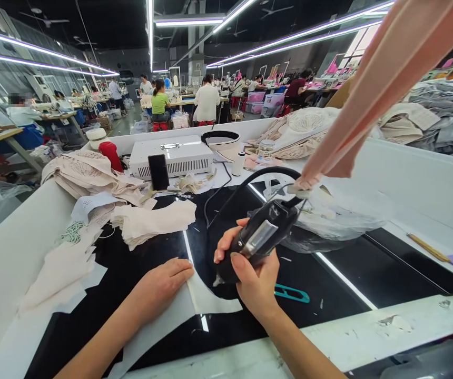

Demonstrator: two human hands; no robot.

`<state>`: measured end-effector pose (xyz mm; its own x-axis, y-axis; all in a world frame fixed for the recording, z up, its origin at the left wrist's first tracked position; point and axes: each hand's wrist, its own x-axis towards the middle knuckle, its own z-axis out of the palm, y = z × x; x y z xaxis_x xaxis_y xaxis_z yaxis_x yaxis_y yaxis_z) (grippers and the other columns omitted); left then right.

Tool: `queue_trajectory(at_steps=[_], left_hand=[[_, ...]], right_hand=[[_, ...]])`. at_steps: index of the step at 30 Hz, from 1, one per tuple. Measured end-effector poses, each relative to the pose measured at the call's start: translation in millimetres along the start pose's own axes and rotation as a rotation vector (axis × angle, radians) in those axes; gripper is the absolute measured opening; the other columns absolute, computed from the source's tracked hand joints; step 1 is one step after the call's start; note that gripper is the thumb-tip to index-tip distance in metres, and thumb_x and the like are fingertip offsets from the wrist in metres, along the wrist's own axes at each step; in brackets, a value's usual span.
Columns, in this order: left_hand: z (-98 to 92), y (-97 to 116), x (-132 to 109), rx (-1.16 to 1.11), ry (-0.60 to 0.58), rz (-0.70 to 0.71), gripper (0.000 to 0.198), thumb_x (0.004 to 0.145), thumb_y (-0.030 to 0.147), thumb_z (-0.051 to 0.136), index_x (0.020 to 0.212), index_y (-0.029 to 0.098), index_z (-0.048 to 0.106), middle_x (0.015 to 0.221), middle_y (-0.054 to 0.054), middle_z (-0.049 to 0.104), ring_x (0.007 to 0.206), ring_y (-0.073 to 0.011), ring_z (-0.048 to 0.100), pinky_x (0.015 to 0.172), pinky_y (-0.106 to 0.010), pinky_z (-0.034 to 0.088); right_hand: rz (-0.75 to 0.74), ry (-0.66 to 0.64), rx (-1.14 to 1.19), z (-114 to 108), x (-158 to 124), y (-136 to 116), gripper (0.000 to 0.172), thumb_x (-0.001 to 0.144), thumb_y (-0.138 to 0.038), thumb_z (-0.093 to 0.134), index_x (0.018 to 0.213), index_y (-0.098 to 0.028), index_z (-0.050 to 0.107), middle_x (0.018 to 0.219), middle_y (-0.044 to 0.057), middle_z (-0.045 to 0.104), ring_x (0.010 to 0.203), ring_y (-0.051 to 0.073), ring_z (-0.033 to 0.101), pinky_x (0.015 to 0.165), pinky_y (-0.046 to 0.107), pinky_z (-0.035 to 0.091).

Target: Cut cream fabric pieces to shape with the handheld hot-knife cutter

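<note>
In the middle of the frame, the right hand [252,271] is closed around a black hand tool [260,237], with the thumb on the near side and the fingers wrapped on the far side. The metal tip of the tool points to the lower left, beside the curved edge of a white fabric piece [213,301]; whether it touches the black table [392,268] I cannot tell. The left hand [167,284] lies flat with the fingers stretched and close together, on this same fabric, left of the tool. A pink cloth strip [363,89] comes from the upper right of the frame down to the back end of the tool, where also a black cable [246,181] is seen.

Just to the right of the right hand there is a teal tool [292,293]. A clear plastic bag [341,216] lies behind it, right of centre. At left of centre, a stack of pale fabric [157,218] rests near a black phone [158,172], which leans on a white box [175,152].
</note>
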<state>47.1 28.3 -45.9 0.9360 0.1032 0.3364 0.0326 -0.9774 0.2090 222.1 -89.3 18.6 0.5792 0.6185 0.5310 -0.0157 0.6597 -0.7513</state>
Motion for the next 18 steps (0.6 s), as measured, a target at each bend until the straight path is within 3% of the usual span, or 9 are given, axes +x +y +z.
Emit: queue_trajectory(at_steps=[9, 18], left_hand=[[-4.9, 8, 3, -0.089, -0.018, -0.074, 0.034, 0.101, 0.006, 0.046, 0.129, 0.019, 0.062, 0.132, -0.008, 0.066, 0.123, -0.0212, 0.064, 0.106, -0.036, 0.055], [-6.1, 9, 2, -0.057, -0.02, -0.056, 0.031, 0.101, 0.006, 0.047, 0.127, 0.014, 0.062, 0.131, -0.012, 0.066, 0.119, -0.0217, 0.067, 0.102, -0.034, 0.057]], right_hand=[[0.016, -0.019, 0.039, 19, 25, 36, 0.04, 0.085, -0.039, 0.077, 0.115, -0.028, 0.054, 0.08, -0.004, 0.065, 0.059, 0.012, 0.06, 0.056, 0.028, 0.053], [0.02, -0.031, 0.064, 21, 22, 41, 0.038, 0.087, -0.036, 0.077, 0.116, -0.028, 0.054, 0.082, -0.005, 0.066, 0.059, 0.012, 0.06, 0.057, 0.028, 0.054]])
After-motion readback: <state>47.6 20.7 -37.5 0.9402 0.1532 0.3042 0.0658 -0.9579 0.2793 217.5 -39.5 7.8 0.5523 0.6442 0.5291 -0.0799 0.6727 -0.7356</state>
